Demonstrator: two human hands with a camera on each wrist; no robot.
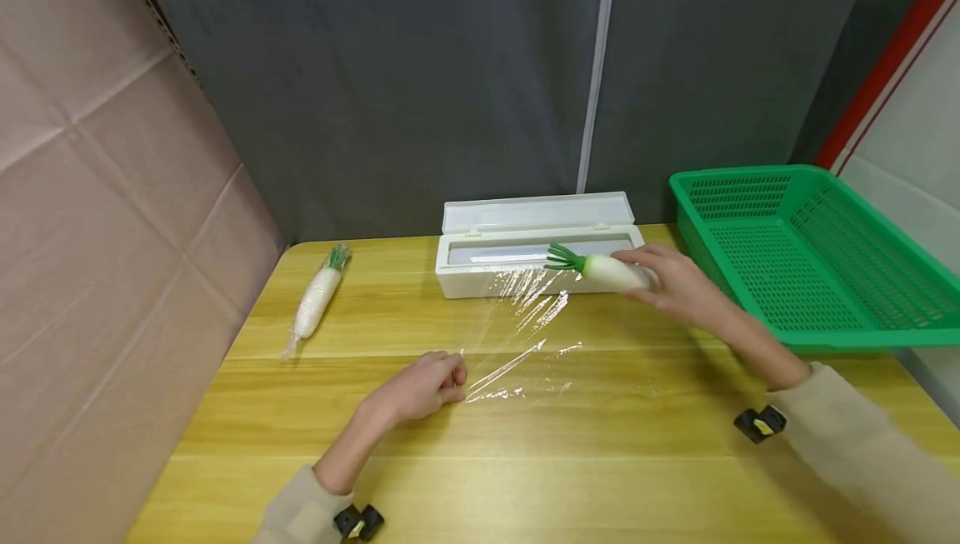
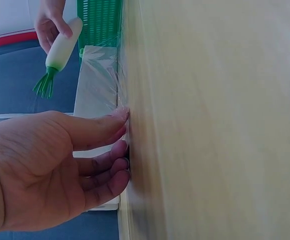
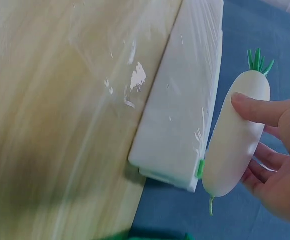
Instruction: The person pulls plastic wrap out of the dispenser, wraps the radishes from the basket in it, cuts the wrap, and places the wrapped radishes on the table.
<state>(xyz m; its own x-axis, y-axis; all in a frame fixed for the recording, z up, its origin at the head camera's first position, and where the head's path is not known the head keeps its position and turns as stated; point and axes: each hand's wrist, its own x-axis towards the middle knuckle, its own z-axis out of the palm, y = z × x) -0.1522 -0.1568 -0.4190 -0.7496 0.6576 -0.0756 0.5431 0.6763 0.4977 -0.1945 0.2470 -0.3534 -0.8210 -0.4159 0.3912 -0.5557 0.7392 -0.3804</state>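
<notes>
My right hand (image 1: 678, 284) grips a white daikon radish (image 3: 237, 135) with a green leafy top, raised in front of the dispenser. Its leaf end points left in the head view. From the white cling film dispenser (image 1: 480, 281), lid up, a sheet of clear cling film (image 1: 525, 344) stretches toward me over the table. Down at the near left corner of that sheet, my left hand (image 1: 423, 386) pinches the film between thumb and index finger, as the left wrist view (image 2: 65, 160) also shows. Its other fingers are curled, tips close to the tabletop.
On the left of the wooden table (image 1: 315, 427) lies another daikon radish (image 1: 318, 302), wrapped in clear film. A green plastic basket (image 1: 795, 336) stands at the right, beside my right forearm. Behind the table hangs a dark grey curtain (image 1: 412, 94).
</notes>
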